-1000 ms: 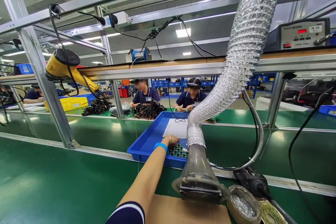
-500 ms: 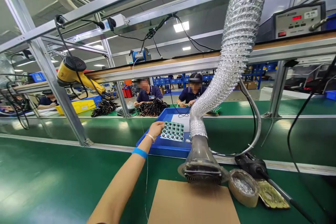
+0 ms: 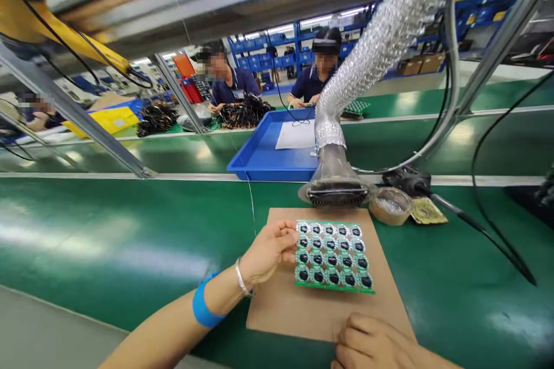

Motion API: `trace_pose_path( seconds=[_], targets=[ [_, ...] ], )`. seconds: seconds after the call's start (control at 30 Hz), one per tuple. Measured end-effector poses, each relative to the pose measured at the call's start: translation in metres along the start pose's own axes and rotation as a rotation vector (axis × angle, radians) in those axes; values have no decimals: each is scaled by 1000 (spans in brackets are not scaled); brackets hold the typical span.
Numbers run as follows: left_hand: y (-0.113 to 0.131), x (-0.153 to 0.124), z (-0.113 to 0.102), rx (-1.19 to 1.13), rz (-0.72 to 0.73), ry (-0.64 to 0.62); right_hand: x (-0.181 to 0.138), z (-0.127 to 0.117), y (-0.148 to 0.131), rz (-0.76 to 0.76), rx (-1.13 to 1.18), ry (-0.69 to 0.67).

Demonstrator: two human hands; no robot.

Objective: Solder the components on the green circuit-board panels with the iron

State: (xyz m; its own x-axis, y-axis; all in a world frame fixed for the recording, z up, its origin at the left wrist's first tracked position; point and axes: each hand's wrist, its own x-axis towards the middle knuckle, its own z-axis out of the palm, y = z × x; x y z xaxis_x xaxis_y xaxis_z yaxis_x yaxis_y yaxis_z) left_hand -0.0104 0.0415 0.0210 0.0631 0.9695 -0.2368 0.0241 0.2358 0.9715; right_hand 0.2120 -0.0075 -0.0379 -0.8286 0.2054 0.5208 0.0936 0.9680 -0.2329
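Observation:
My left hand (image 3: pixel 272 249) is closed on the left edge of a circuit board panel (image 3: pixel 332 255), thumb on top. The panel is green and silver, with rows of round boards that each carry a black blob. It is over a brown cardboard sheet (image 3: pixel 285 305) on the bench. By the sheet's near right edge, my right hand (image 3: pixel 367 341) has its fingers curled in; what they hold, if anything, is hidden. A white bangle and a blue band are on my left wrist and forearm.
A fume extraction hood (image 3: pixel 335 181) on a silver flexible duct (image 3: pixel 359 63) stands behind the sheet. Beyond is a blue tray (image 3: pixel 246 155) with white paper. A tape roll (image 3: pixel 392 206), yellow sponge (image 3: pixel 427 211) and soldering iron (image 3: pixel 459 222) lie right. Co-workers sit across.
My left hand has brought the panel from over the blue tray down to the cardboard. My right hand has come into view at the bottom. The view has tilted downward.

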Motion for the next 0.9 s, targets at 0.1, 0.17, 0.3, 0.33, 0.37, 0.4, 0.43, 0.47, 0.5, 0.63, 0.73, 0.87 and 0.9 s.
trace_pose_path(
  seconds=[0.1,0.17,0.3,0.33,0.37,0.4,0.43,0.47,0.5,0.63,0.73,0.87,0.9],
  targets=[
    [-18,1,18,93,35,-55,9,-27,-8,-117,-86,-93],
    [-22,0,16,187,87,-59,12,-44,-1,-130,-105,-63],
    [-13,-5,-12,412,177,-77,3,-66,32,88,-72,-9],
    [-9,-6,-21,465,192,-93,-1,-70,42,198,-80,-4],
    [-6,-7,-28,531,210,-106,-5,-72,51,295,-98,-16],
    [-4,-7,-35,628,231,-120,-8,-74,59,377,-112,-59],
    [-2,-8,-41,780,258,-136,-11,-74,65,441,-119,-109],
    [-2,-8,-46,918,270,-154,-14,-74,69,490,-120,-168],
    [-1,-7,-49,1033,275,-176,-15,-73,72,525,-116,-224],
    [-2,-6,-53,1179,288,-272,-15,-67,71,575,-92,-326],
    [-4,-5,-49,1184,334,-306,-12,-66,69,580,-88,-310],
    [-11,-6,-37,1159,402,-295,-9,-66,68,590,-82,-302],
    [-14,-7,-33,1127,422,-297,-8,-65,68,589,-79,-298]
  ],
)
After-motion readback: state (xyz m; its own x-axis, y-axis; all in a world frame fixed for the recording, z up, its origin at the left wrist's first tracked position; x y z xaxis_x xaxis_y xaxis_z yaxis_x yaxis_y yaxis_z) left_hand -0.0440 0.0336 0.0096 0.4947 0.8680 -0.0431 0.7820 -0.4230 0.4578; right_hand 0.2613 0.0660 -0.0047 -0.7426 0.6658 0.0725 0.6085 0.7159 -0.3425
